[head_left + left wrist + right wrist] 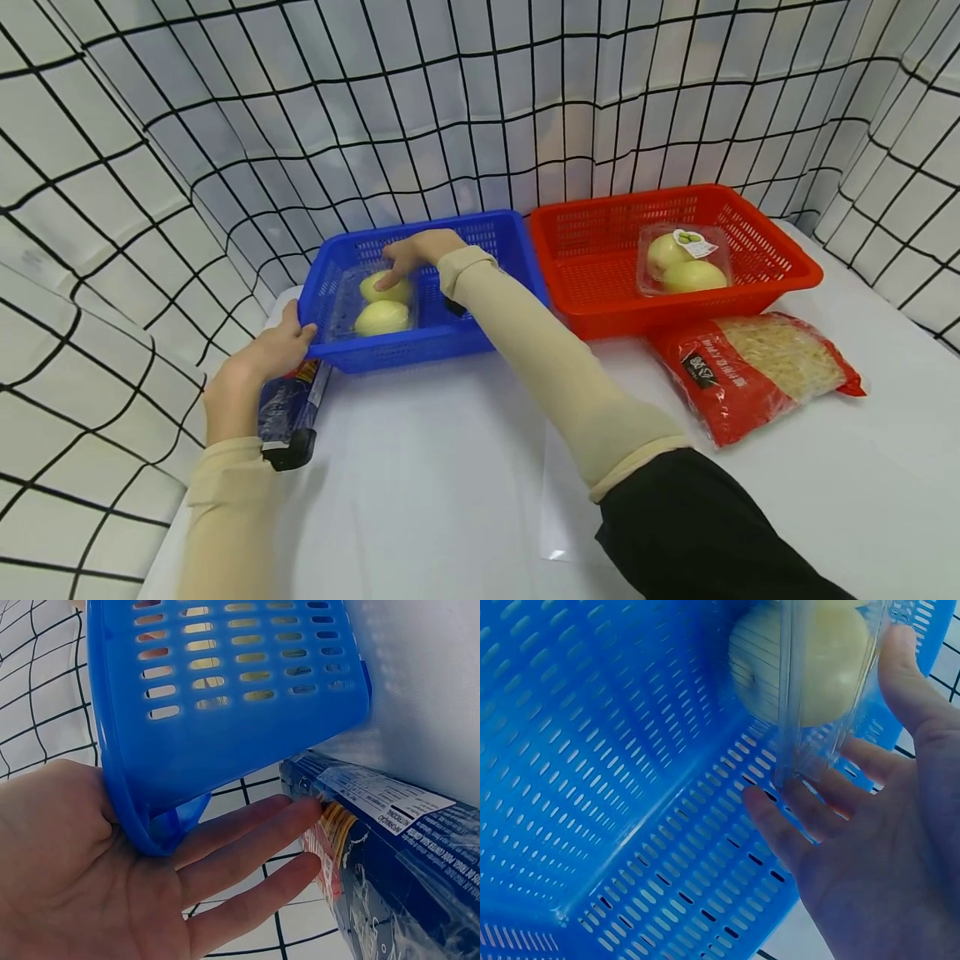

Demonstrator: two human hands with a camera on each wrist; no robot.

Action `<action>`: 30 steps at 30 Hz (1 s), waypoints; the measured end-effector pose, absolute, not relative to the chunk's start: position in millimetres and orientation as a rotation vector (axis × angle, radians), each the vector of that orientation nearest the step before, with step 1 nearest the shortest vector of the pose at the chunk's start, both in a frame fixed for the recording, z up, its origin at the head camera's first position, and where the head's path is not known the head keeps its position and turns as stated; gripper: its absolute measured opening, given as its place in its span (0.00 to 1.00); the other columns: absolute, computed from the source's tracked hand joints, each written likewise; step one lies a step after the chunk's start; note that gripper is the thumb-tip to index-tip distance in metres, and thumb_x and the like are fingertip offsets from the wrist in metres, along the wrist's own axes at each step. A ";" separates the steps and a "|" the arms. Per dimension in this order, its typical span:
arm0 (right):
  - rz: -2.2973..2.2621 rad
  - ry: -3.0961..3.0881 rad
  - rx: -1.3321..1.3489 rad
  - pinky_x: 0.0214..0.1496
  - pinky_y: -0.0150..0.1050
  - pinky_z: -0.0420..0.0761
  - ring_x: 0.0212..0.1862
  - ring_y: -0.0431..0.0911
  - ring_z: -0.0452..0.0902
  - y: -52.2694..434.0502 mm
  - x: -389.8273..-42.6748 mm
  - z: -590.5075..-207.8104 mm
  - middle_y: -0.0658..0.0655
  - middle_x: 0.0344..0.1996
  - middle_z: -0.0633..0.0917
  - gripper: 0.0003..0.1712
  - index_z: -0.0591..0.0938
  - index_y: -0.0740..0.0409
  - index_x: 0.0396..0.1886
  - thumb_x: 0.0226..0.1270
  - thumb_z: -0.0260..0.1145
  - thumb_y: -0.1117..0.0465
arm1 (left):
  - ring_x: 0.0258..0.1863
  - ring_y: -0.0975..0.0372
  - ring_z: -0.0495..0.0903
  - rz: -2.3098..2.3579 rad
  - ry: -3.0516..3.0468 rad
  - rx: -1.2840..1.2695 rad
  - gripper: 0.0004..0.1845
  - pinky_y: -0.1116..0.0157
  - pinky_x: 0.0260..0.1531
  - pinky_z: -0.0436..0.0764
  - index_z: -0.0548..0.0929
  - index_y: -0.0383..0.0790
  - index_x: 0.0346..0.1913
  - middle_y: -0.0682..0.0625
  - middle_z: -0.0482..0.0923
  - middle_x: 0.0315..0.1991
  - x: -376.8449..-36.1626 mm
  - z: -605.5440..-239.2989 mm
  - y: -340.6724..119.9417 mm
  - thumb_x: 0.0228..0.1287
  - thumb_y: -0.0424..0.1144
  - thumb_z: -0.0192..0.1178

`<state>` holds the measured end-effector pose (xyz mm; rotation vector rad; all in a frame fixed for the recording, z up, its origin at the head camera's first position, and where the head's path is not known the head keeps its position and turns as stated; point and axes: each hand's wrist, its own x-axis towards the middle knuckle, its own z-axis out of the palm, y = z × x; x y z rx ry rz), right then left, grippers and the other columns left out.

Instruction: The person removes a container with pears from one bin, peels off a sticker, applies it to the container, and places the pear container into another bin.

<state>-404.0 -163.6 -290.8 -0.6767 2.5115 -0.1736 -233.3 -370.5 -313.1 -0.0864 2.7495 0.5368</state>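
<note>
Near the back left is a blue slotted basket [360, 357]. In it lies a clear plastic box [347, 292] with two pale yellow fruits [382, 317]. My left hand [258, 362] grips the basket's near left corner; in the left wrist view the rim passes between thumb and spread fingers [247, 851]. Reaching in from the right, my right hand [422, 250] holds the box by its side, the thumb [904, 671] against one face and the fingers at its edge. In the right wrist view the box stands tilted against the basket.
To the right stands a red basket [600, 321] holding another clear box of pale fruits [693, 277]. A red bag of pale dry food [757, 367] lies before it. Under my left hand is a dark blue package [285, 412]. Black netting [465, 117] encloses the white table [420, 483].
</note>
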 end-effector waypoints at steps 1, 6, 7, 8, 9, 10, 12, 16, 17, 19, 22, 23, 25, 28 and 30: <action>-0.180 2.514 -0.677 0.87 0.47 0.52 0.86 0.43 0.40 -164.3 -405.1 -291.4 0.37 0.85 0.44 0.54 0.45 0.27 0.84 0.65 0.59 0.24 | 0.72 0.23 0.55 0.534 2.750 -0.086 0.39 0.28 0.70 0.58 0.17 0.24 0.75 0.14 0.47 0.73 -232.8 -313.0 -370.7 0.85 0.47 0.25; -0.320 2.486 -0.827 0.78 0.41 0.70 0.78 0.46 0.64 -159.8 -415.6 -291.9 0.51 0.82 0.60 0.55 0.55 0.48 0.84 0.67 0.64 0.31 | 0.73 0.22 0.51 0.542 2.746 -0.089 0.39 0.27 0.71 0.54 0.16 0.27 0.75 0.14 0.44 0.74 -234.8 -310.5 -367.2 0.85 0.48 0.24; -0.358 2.476 -0.865 0.75 0.39 0.74 0.76 0.47 0.67 -159.1 -417.7 -291.3 0.53 0.80 0.63 0.53 0.57 0.53 0.82 0.67 0.66 0.33 | 0.73 0.22 0.50 0.546 2.742 -0.091 0.39 0.27 0.71 0.54 0.16 0.28 0.75 0.14 0.43 0.74 -234.9 -310.0 -367.0 0.85 0.48 0.24; -0.400 2.459 -0.898 0.71 0.38 0.77 0.73 0.47 0.69 -158.4 -419.7 -290.8 0.55 0.79 0.66 0.52 0.59 0.56 0.81 0.68 0.67 0.36 | 0.73 0.22 0.49 0.550 2.737 -0.096 0.39 0.27 0.71 0.53 0.15 0.28 0.75 0.15 0.42 0.75 -234.9 -309.6 -366.7 0.84 0.48 0.23; -0.443 2.442 -0.923 0.68 0.37 0.79 0.71 0.48 0.71 -157.5 -421.4 -290.5 0.57 0.77 0.67 0.50 0.61 0.58 0.80 0.69 0.68 0.38 | 0.74 0.22 0.48 0.555 2.731 -0.101 0.39 0.27 0.72 0.52 0.15 0.28 0.75 0.15 0.41 0.75 -234.9 -309.4 -366.6 0.84 0.48 0.23; -0.475 2.427 -0.936 0.66 0.36 0.80 0.71 0.48 0.71 -156.4 -422.5 -289.7 0.58 0.76 0.68 0.48 0.62 0.59 0.78 0.69 0.69 0.40 | 0.74 0.22 0.48 0.555 2.728 -0.104 0.39 0.27 0.72 0.52 0.15 0.28 0.75 0.15 0.41 0.75 -234.8 -309.5 -366.6 0.84 0.49 0.23; -0.529 2.404 -0.946 0.64 0.35 0.81 0.71 0.48 0.70 -153.8 -423.7 -288.2 0.58 0.76 0.66 0.48 0.60 0.60 0.78 0.68 0.70 0.43 | 0.74 0.22 0.47 0.554 2.722 -0.111 0.39 0.27 0.72 0.53 0.15 0.29 0.75 0.15 0.41 0.75 -234.4 -309.9 -367.0 0.84 0.49 0.23; -0.652 2.361 -0.996 0.60 0.39 0.85 0.63 0.50 0.77 -145.6 -421.6 -287.9 0.62 0.72 0.68 0.47 0.60 0.62 0.74 0.67 0.73 0.48 | 0.73 0.21 0.47 0.567 2.719 -0.118 0.39 0.26 0.71 0.53 0.16 0.29 0.76 0.14 0.41 0.75 -234.2 -312.5 -368.5 0.84 0.49 0.23; -0.675 2.363 -1.017 0.58 0.39 0.86 0.59 0.50 0.79 -142.9 -420.8 -287.5 0.63 0.69 0.70 0.46 0.61 0.63 0.73 0.66 0.74 0.49 | 0.73 0.21 0.47 0.575 2.717 -0.118 0.39 0.26 0.71 0.53 0.16 0.29 0.76 0.14 0.41 0.75 -234.3 -312.9 -368.5 0.84 0.49 0.24; -0.705 2.387 -1.065 0.54 0.41 0.88 0.49 0.49 0.82 -137.0 -419.0 -286.7 0.63 0.63 0.73 0.45 0.63 0.63 0.71 0.65 0.75 0.50 | 0.73 0.20 0.48 0.586 2.717 -0.112 0.39 0.26 0.71 0.53 0.16 0.29 0.76 0.14 0.40 0.74 -234.6 -313.4 -368.2 0.84 0.49 0.24; -0.708 2.454 -1.126 0.48 0.41 0.90 0.40 0.46 0.83 -128.2 -417.0 -285.4 0.62 0.57 0.76 0.42 0.66 0.63 0.68 0.64 0.76 0.49 | 0.73 0.21 0.48 0.579 2.721 -0.094 0.39 0.26 0.71 0.54 0.16 0.27 0.75 0.14 0.42 0.74 -235.4 -313.8 -367.4 0.84 0.47 0.25; -0.697 2.478 -1.143 0.47 0.40 0.90 0.39 0.45 0.82 -125.4 -416.4 -284.8 0.61 0.56 0.76 0.42 0.66 0.63 0.67 0.63 0.76 0.48 | 0.73 0.21 0.49 0.576 2.721 -0.091 0.39 0.27 0.71 0.54 0.16 0.26 0.75 0.14 0.43 0.74 -235.5 -313.6 -367.1 0.84 0.47 0.25; -0.670 2.524 -1.164 0.45 0.39 0.89 0.38 0.45 0.83 -119.7 -414.7 -283.1 0.61 0.56 0.77 0.43 0.67 0.61 0.68 0.63 0.76 0.46 | 0.73 0.22 0.50 0.563 2.727 -0.081 0.38 0.28 0.71 0.55 0.16 0.25 0.75 0.13 0.45 0.73 -235.4 -313.5 -367.3 0.84 0.45 0.25; -0.677 2.570 -1.164 0.44 0.38 0.89 0.39 0.45 0.83 -110.1 -412.0 -277.4 0.61 0.58 0.78 0.42 0.66 0.60 0.68 0.64 0.75 0.45 | 0.72 0.22 0.52 0.554 2.732 -0.080 0.38 0.28 0.71 0.56 0.16 0.24 0.74 0.13 0.46 0.73 -234.5 -313.2 -367.9 0.84 0.44 0.24; -0.700 2.609 -1.166 0.43 0.37 0.88 0.39 0.47 0.84 -101.2 -409.8 -271.4 0.60 0.59 0.79 0.41 0.67 0.59 0.67 0.64 0.75 0.45 | 0.72 0.21 0.52 0.552 2.737 -0.078 0.38 0.28 0.71 0.57 0.16 0.24 0.74 0.12 0.46 0.72 -233.9 -313.4 -368.2 0.84 0.44 0.24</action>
